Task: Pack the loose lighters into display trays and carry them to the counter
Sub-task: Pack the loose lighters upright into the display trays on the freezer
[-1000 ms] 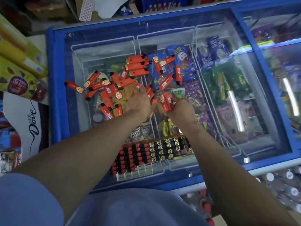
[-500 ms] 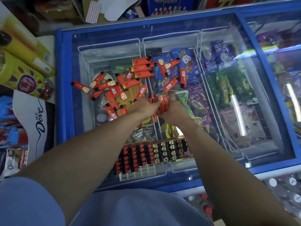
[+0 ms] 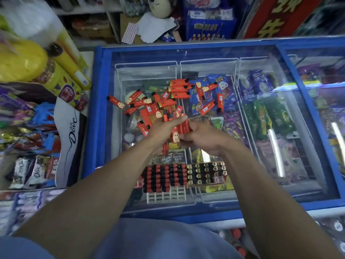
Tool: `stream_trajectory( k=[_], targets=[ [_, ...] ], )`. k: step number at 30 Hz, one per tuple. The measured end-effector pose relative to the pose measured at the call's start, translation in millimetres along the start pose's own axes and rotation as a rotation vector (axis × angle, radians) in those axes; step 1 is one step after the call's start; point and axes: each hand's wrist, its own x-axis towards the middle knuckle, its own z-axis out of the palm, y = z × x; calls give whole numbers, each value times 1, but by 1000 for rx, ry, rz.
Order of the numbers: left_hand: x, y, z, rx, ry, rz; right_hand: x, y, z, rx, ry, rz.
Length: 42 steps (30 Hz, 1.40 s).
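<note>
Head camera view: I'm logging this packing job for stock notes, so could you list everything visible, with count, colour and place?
Loose lighters: roughly two dozen, red, scattered on the freezer lid.
Held lighters: a small bunch, red, between both hands.
White tray: one, mostly filled with red-and-black lighters, front rows empty, near edge of lid.
Gold-topped tray: one, black lighters with gold tops, right of the white tray.
Freezer: one, blue frame, glass lid, packaged ice creams inside.
Snack packs: many, mixed colours, shelves at left.
Blue carton: one, behind the freezer.
Left hand: gripping the bunch.
Right hand: gripping the bunch.
</note>
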Motion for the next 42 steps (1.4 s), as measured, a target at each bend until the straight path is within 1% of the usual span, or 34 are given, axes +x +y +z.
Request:
stream_trajectory(
  k=[5,7,9,11,14,16,19,20,23,25,27,30,33,36,42],
  targets=[
    [-38,-2,-34,-341,-29,-44,-24,-14,31,103,75,-84],
    [-58,0,-45,-458,-64,-61,-41,-18,45,113,150,-135],
    [-79,1,-56,-567,-93,-64,-59,-17,57,59,261,-201],
    [-94,-6,-70,-696,-78,-52,-76,-12,68,-71,359,-285],
    [-112,-24,-89,-851,-93,-74,-99,1,85,-163,448,-345],
    [-121,-37,-99,-903,-98,-103,-111,14,98,-199,460,-346],
    [-141,-54,-105,-991,-97,-131,-118,36,112,-244,392,-279],
    [-148,-58,-106,-1000,-91,-143,-117,46,115,-315,374,-255],
    [-160,-74,-108,-960,-66,-173,-111,75,122,-707,310,-210],
    [-166,-83,-109,-899,-21,-219,-108,92,127,-842,305,-234],
    [-169,-92,-110,-830,7,-254,-107,102,130,-853,380,-255],
    [-175,-100,-112,-753,1,-293,-104,109,133,-818,556,-273],
    [-179,-105,-111,-716,24,-308,-98,116,133,-817,663,-300],
    [-182,-110,-108,-749,49,-333,-88,127,132,-856,682,-283],
    [-186,-112,-105,-758,80,-345,-77,138,129,-799,696,-346]
  ],
)
